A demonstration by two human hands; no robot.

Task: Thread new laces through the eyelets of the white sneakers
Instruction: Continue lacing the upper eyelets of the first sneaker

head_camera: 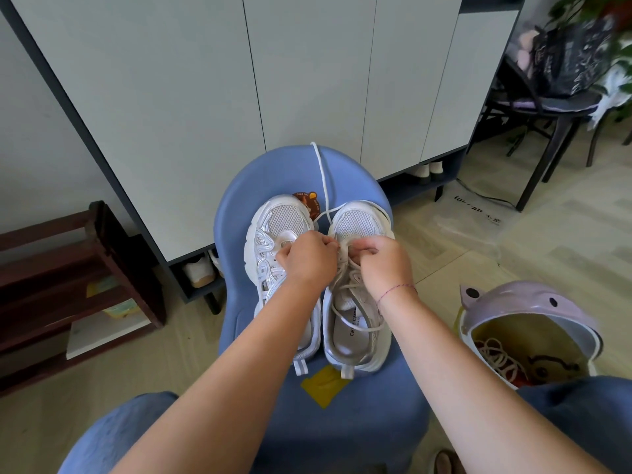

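Right sneaker (359,218) beside left sneaker (284,217) on blue stool (273,172), toes pointing away. Left hand (307,258) and right hand (388,265) curled over right sneaker's front eyelets, each pinching beige lace (355,328), slack across the opening. White lace (323,179) trailing from toes over stool's far edge. On floor at right, lilac bin (526,302), lid tipped back, holding tangled laces (496,354).

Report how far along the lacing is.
Done: unclear; the right sneaker carries loose cream lace crossings, old or new I cannot tell. In hand: left hand and right hand pinch lace at its toe-end eyelets; a white lace trails across the blue stool. Left: the left sneaker shows bare eyelets.
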